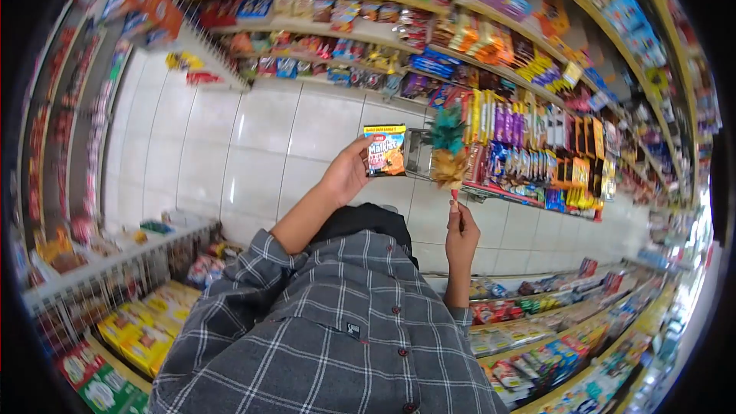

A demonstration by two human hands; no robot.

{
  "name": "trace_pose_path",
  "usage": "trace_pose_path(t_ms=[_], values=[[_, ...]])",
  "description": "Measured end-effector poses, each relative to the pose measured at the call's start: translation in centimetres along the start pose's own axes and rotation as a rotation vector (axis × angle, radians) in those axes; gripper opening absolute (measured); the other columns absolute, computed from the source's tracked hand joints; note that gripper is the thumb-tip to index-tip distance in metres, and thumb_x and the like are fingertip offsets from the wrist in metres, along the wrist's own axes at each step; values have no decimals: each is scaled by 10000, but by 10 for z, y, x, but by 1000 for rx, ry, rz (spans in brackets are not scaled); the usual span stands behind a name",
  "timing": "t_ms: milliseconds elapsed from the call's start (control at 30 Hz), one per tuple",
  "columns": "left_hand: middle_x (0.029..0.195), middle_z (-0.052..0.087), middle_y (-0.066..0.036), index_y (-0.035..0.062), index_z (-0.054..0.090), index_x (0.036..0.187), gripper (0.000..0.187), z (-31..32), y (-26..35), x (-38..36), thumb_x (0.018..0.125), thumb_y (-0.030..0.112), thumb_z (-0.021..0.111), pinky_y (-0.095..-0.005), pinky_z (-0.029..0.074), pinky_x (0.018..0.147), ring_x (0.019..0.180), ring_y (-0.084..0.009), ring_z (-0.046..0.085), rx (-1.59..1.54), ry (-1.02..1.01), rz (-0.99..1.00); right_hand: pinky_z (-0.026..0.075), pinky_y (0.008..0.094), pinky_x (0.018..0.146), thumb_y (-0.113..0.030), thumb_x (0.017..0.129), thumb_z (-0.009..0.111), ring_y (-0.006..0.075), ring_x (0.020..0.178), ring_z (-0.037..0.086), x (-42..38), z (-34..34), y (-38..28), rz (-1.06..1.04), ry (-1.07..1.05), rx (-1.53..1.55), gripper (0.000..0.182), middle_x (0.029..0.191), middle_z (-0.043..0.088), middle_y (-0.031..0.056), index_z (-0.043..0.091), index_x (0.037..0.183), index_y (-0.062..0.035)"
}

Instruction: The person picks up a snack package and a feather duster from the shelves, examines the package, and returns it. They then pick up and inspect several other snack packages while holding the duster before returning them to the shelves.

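Observation:
My left hand (pixel 349 172) is closed on the left edge of a small Malkist snack packet (pixel 386 152), its printed front turned up toward me. The packet has a yellow band along the top and orange and blue artwork. In my right hand (pixel 461 230) is the thin red handle of a feather duster (pixel 448 146), pinched between thumb and fingers. The duster points away from me, with teal feathers at the far end and golden brown ones nearer the handle. Its feathers overlap the left end of a display rack of packaged snacks (pixel 521 157).
Shelves of snack packets (pixel 337 11) curve across the far side. A wire-sided bin (pixel 130 261) and yellow boxes (pixel 146 318) stand at the lower left. More stocked shelves (pixel 552 322) run along the lower right. White floor tiles (pixel 253 138) lie between them.

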State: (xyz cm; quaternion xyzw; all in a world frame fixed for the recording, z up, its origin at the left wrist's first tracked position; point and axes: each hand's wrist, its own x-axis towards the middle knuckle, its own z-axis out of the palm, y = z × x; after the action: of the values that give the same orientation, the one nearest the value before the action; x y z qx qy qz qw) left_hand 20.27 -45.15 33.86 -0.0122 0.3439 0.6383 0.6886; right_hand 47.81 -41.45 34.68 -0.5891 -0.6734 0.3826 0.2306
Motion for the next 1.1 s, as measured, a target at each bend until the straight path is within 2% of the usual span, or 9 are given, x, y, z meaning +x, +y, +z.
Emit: trace_pose_path(t_ms=[200, 400, 533, 700, 800, 833, 933, 1067, 1100], values=[[1195, 646, -91, 97, 516, 1284, 372, -52, 8, -24, 981, 312, 512, -390, 480, 988, 1089, -210, 636, -191, 45, 64, 394, 245, 547, -234, 994, 570, 75, 602, 468, -20, 45, -47, -267, -286, -167, 272, 684, 542, 29, 651, 1109, -1], [1128, 673, -61, 42, 574, 1224, 285, -58, 1, -16, 984, 183, 517, -316, 521, 892, 1000, -149, 657, -288, 60, 209, 344, 228, 505, -269, 1019, 525, 52, 551, 421, 5, 38, -42, 81, -107, 30, 324, 646, 488, -31, 663, 1091, 14], [1106, 676, -52, 16, 612, 1192, 278, -52, -8, -15, 988, 179, 519, -268, 491, 887, 992, -114, 640, -469, 119, 176, 280, 211, 489, -267, 1026, 511, 25, 555, 368, -19, 46, -76, -278, -358, -346, 308, 624, 440, -50, 665, 1116, -17], [1097, 671, -42, 17, 606, 1210, 318, -52, -22, 2, 976, 230, 580, -259, 490, 869, 987, -104, 638, -473, 41, 129, 234, 203, 409, -278, 1020, 521, 11, 493, 341, 18, 42, -61, 244, -124, -132, 287, 673, 489, -44, 638, 1126, -38], [1035, 678, -15, 47, 666, 1153, 315, -46, -30, 5, 953, 283, 603, -245, 473, 786, 875, -86, 597, -304, 27, 205, 212, 178, 379, -318, 1004, 547, 5, 461, 319, 19, 58, -97, 280, -141, 150, 262, 790, 544, -49, 610, 1116, -90], [1078, 681, -31, -6, 637, 1177, 354, -44, -31, 5, 958, 271, 615, -232, 475, 835, 975, -67, 612, -284, -36, 101, 206, 175, 375, -288, 989, 574, 8, 453, 290, 15, 72, -115, 283, -162, 168, 208, 863, 549, -50, 579, 1095, -110], [935, 665, 5, 3, 636, 1191, 364, -33, -39, 0, 976, 292, 592, -238, 478, 791, 867, -67, 584, -113, -118, 115, 205, 180, 372, -241, 969, 606, 1, 455, 296, 13, 87, -124, 266, -277, 294, 153, 784, 525, -56, 565, 1058, -123], [1201, 548, -102, 27, 448, 1396, 493, -26, -77, 22, 1001, 304, 545, -248, 487, 854, 961, -119, 557, 59, 244, 477, 204, 188, 374, -186, 943, 643, 3, 426, 278, 23, 94, -114, 220, -141, 145, 111, 658, 470, -63, 584, 1023, -134], [1289, 466, -132, 39, 354, 1453, 567, -31, -71, 18, 1011, 358, 511, -285, 513, 857, 1045, -159, 541, -10, 132, 413, 206, 186, 377, -174, 927, 673, -1, 443, 309, 24, 97, -113, 214, -94, 134, 145, 658, 502, -60, 562, 997, -112]])
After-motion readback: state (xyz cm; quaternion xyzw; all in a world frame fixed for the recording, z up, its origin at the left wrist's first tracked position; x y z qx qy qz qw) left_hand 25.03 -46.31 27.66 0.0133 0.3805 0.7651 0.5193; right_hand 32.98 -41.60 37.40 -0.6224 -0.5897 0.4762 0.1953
